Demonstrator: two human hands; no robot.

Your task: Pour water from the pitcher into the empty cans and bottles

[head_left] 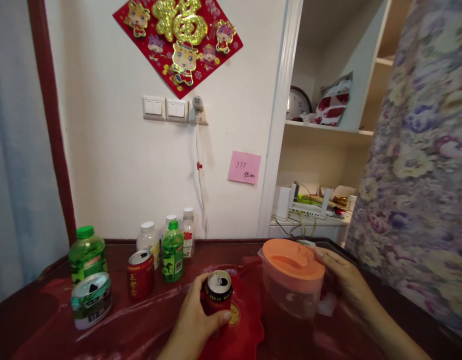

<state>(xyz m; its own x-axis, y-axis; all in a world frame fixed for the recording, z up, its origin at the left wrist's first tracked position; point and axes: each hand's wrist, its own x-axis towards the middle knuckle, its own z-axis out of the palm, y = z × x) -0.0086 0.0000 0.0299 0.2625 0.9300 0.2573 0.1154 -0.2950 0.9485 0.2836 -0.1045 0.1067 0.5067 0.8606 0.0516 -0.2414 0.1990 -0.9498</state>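
Observation:
My left hand (pixel 195 315) is wrapped around a red drink can (pixel 219 295), which stands nearly upright with its top opened. My right hand (pixel 339 272) is at the right side of a clear plastic pitcher (pixel 291 305). Its fingers are closed at the handle, close under the rim of the orange lid (pixel 291 262), and the handle itself is mostly hidden. Reddish-brown shows through the lower part of the pitcher. Beneath and beside the can lies a bright red plastic piece (pixel 246 320) with a gold emblem.
On the dark red table to the left stand a second red can (pixel 140 275), a short green-and-white can (pixel 91 300), two green bottles (pixel 173 252) and several white-capped bottles (pixel 148 240). A wall (pixel 122 175) rises behind. A floral curtain (pixel 414 165) hangs at the right.

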